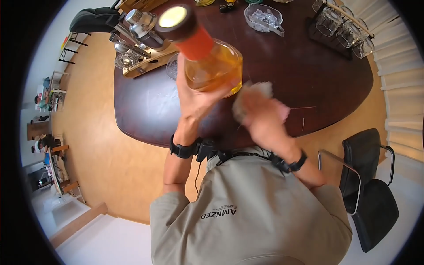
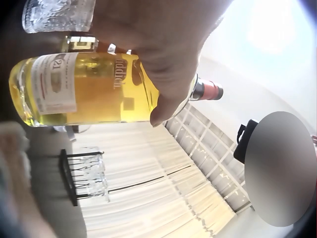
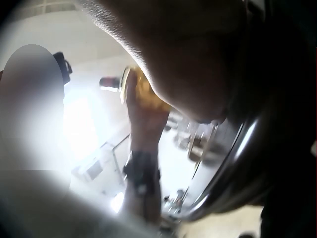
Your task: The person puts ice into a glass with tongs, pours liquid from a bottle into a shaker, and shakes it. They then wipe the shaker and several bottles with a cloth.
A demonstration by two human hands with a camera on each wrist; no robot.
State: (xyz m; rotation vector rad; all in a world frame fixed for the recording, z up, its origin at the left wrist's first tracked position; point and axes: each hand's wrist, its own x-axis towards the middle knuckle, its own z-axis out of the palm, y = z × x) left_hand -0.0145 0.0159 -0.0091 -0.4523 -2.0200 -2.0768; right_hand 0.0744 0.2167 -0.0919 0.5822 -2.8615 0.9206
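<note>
My left hand (image 1: 194, 101) grips a glass bottle (image 1: 210, 70) of amber liquid around its body, raised above the dark table. The bottle has a red-orange neck band and a dark cap with a pale top, tilted toward the head camera. In the left wrist view a white label (image 2: 55, 82) shows on its side, and the thumb lies along its shoulder. To the right of the bottle, my right hand (image 1: 267, 121) is blurred by motion and holds a crumpled pale and pink cloth (image 1: 259, 89) low over the table. Its fingers are partly hidden in the right wrist view.
A glass bowl (image 1: 264, 18) with ice and tongs stands at the far side. Glass mugs hang on a rack (image 1: 349, 26) at back right. A cocktail shaker (image 1: 142, 25) and wooden tool stand (image 1: 148, 66) are at left, beside a clear glass (image 1: 172, 67). A chair (image 1: 363, 152) stands right.
</note>
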